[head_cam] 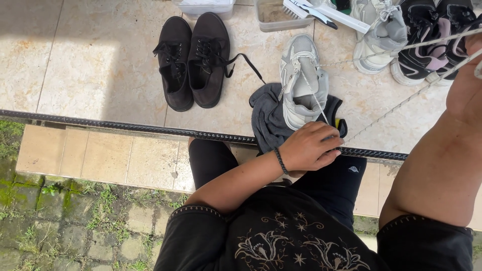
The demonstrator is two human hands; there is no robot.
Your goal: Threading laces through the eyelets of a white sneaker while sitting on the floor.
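A grey-white sneaker (303, 80) rests on a dark grey cloth (267, 120) at the edge of the tiled step. My left hand (310, 148) is closed on the heel end of that sneaker, pinching its white lace (309, 85). My right hand (472, 47) is raised at the right edge, mostly out of frame, and pulls the taut lace (401, 98) that runs from the sneaker up to it. A black braided band circles my left wrist.
A pair of black lace-up shoes (193, 60) stands to the left. At the back are a white sneaker (381, 32), black-and-pink sneakers (432, 40), clear tubs (276, 15) and a brush (309, 10). A black strip (100, 123) edges the step; mossy paving lies below.
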